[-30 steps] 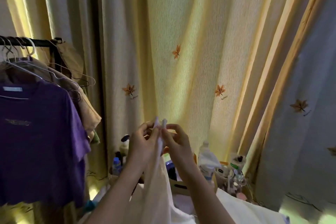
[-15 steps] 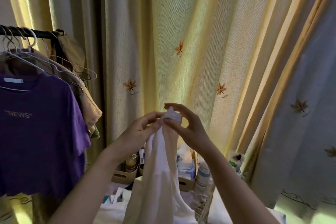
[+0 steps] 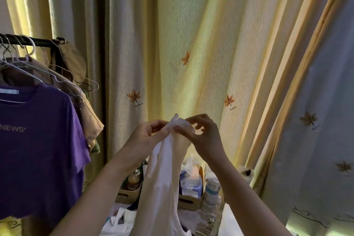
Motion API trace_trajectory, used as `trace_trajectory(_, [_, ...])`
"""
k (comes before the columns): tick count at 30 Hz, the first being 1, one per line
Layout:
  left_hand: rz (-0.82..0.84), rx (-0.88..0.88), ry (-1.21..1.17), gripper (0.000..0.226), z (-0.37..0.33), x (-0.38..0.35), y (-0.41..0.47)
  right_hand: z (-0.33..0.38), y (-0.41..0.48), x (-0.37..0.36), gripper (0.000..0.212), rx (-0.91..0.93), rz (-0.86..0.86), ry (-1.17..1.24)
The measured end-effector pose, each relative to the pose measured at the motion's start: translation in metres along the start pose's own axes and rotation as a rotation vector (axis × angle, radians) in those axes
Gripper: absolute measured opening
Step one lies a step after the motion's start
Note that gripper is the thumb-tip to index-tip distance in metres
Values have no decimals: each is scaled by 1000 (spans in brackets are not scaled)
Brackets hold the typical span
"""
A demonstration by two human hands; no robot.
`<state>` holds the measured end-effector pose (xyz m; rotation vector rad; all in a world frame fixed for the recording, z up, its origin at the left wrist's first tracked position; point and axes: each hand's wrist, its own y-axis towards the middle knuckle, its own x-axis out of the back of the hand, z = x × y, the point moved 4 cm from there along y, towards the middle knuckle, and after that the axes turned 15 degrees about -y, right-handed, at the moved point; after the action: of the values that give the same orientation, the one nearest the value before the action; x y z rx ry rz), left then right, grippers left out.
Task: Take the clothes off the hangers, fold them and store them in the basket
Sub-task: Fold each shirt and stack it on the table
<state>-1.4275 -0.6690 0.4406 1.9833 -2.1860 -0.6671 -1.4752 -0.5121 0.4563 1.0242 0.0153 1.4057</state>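
A white garment (image 3: 162,182) hangs down in front of me, held up by its top end. My left hand (image 3: 147,136) pinches that top end between thumb and fingers. My right hand (image 3: 205,134) pinches the same end from the right, its other fingers curled loosely. At the left a purple T-shirt (image 3: 36,145) hangs on a white wire hanger (image 3: 21,67) from a black rail (image 3: 30,41). A beige garment (image 3: 90,119) hangs behind it on another hanger. No storage basket is clearly in view.
Yellow curtains (image 3: 191,44) with orange leaf prints fill the background. Below my hands stand beige bins (image 3: 189,202) with bottles and packets, and a bottle (image 3: 134,179) of orange liquid. White cloth (image 3: 122,222) lies at the bottom. An empty wire hanger (image 3: 84,80) hangs on the rail's end.
Both hands stay together at the garment's top end. My right fingers have shifted and curled over the tip. The view has tilted slightly.
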Motion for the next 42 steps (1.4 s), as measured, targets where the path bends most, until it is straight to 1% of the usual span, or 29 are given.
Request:
trace_trajectory(2, [-22, -16, -32, 25, 6, -5, 2, -6, -5, 3, 36, -107, -99, -33])
trace_trajectory(3, [-34, -24, -48, 25, 10, -8, 3, -8, -8, 2, 40, -157, -126, -12])
trace_trajectory(4, [-50, -30, -70, 26, 13, -11, 3, -9, -12, 0, 41, -188, -118, 25])
trace_trajectory(6, [-78, -42, -121, 26, 21, -14, 3, -11, -19, -10, 36, -224, 7, 187])
trace_trajectory(9, [-116, -61, -86, 30, 31, -18, 0, -14, -29, -24, 32, -310, 286, 558])
trace_trajectory(10, [-129, -63, -54, 29, 35, -18, 0, -16, -31, -26, 30, -356, 343, 642])
trace_trajectory(12, [-138, -36, -26, 26, 43, -15, -1, -21, -34, -28, 24, -435, 393, 735])
trace_trajectory(15, [-134, 65, -51, 25, 51, -4, -2, -34, -31, -27, 16, -492, 389, 715])
trace_trajectory(17, [-212, 129, -124, 22, 46, 17, 1, -49, -24, -12, 13, -541, 350, 632])
trace_trajectory(19, [-332, 126, -183, 19, 33, 53, 7, -76, -15, 11, 18, -589, 332, 564])
trace_trajectory(20, [-379, 99, -172, 14, 24, 73, 11, -89, -11, 25, 22, -609, 327, 526])
trace_trajectory(21, [-389, 76, -135, 10, 13, 91, 16, -102, -6, 39, 24, -623, 326, 487])
trace_trajectory(22, [-359, 61, -67, 12, 4, 103, 20, -113, -2, 51, 24, -627, 331, 453])
trace_trajectory(24, [-265, 58, 79, 16, -8, 112, 29, -126, 12, 71, 24, -607, 332, 423])
trace_trajectory(27, [-209, 61, 207, 17, -16, 108, 44, -127, 37, 83, 23, -553, 291, 498])
trace_trajectory(28, [-179, 71, 243, 16, -18, 104, 50, -123, 40, 79, 21, -516, 314, 501])
trace_trajectory(32, [-28, 119, 415, 12, -19, 74, 66, -99, 22, 29, 17, -354, 506, 334])
trace_trajectory(36, [63, 93, 610, 11, -19, 47, 75, -67, -3, -26, 20, -214, 573, 287])
trace_trajectory(39, [120, 89, 712, 10, -13, 34, 75, -42, -10, -55, 30, -149, 551, 308])
trace_trajectory(42, [158, 80, 740, 11, -8, 26, 70, -25, -8, -66, 28, -76, 409, 224])
